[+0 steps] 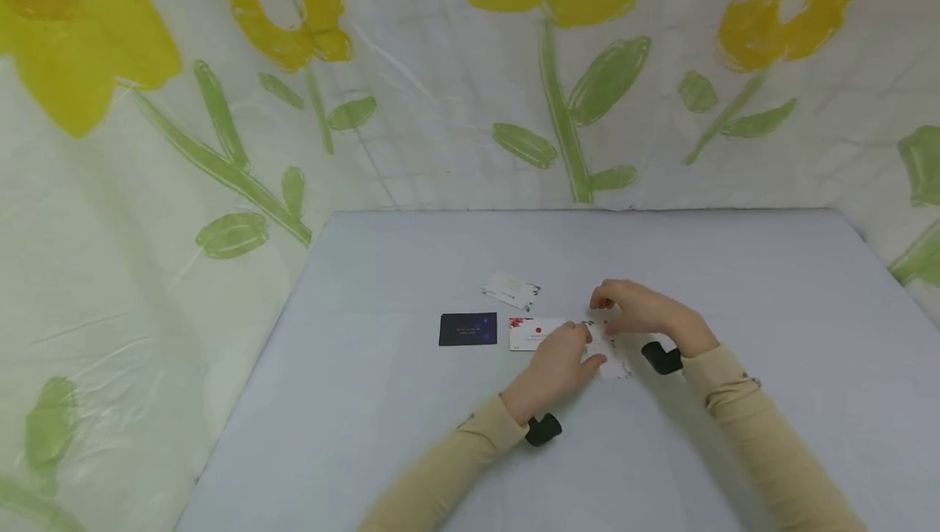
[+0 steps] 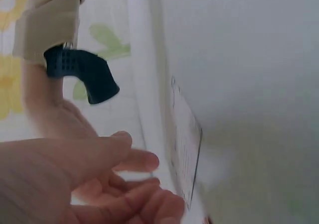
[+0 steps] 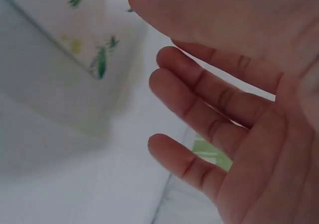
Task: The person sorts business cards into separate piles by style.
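A white card with small leafy prints [image 1: 611,359] lies on the table between the two hands, its printed corner also large in the right wrist view. My left hand [image 1: 556,362] reaches over the card's left side, thumb and fingers apart with nothing between them. Just beyond the card's upper right is my right hand [image 1: 646,310], fingers loosely bent and spread; its palm shows bare in the right wrist view. A white card with red floral print [image 1: 525,334] sits partly behind the left hand. Left of that lies a dark navy card [image 1: 467,330].
Another white card with leafy corners [image 1: 510,290] lies slightly askew behind the row. All cards are on a pale, cloth-covered table [image 1: 352,401]. A white curtain painted with yellow flowers [image 1: 411,132] hangs behind it. Black wrist mounts [image 1: 544,430] sit beneath both cuffs.
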`<state>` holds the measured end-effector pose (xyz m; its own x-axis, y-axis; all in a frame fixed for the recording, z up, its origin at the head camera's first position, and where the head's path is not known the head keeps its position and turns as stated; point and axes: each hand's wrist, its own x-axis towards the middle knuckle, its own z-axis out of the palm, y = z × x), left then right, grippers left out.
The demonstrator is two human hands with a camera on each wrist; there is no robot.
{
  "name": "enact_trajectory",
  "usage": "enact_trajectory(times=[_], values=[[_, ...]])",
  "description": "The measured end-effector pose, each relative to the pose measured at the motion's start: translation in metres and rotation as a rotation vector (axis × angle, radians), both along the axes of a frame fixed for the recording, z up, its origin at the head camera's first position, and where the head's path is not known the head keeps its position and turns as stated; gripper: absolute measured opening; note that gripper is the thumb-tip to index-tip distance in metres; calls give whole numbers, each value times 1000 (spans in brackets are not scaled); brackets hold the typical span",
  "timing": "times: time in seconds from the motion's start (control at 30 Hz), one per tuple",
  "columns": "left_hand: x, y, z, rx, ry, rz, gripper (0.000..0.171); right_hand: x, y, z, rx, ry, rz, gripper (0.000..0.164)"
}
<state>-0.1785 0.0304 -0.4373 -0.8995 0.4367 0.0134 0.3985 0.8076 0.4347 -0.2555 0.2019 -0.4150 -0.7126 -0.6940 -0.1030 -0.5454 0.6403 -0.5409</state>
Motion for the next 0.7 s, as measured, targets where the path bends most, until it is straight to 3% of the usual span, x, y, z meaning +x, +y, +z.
enact_trajectory(times=[0.23, 0.37, 0.47, 0.57, 0.7], values=[[13, 37, -13, -227, 192, 74, 41, 2, 3, -10, 32, 85, 158, 33], [14, 51, -15, -479, 319, 152, 55, 2, 3, -16, 30, 96, 210, 32], [14, 58, -16, -606, 348, 197, 69, 1, 4, -21, 12, 94, 226, 29], [13, 62, -17, -626, 333, 219, 74, -1, 6, -24, -9, 72, 226, 26], [9, 65, -18, -578, 266, 222, 71, -2, 12, -27, -38, 39, 208, 26]])
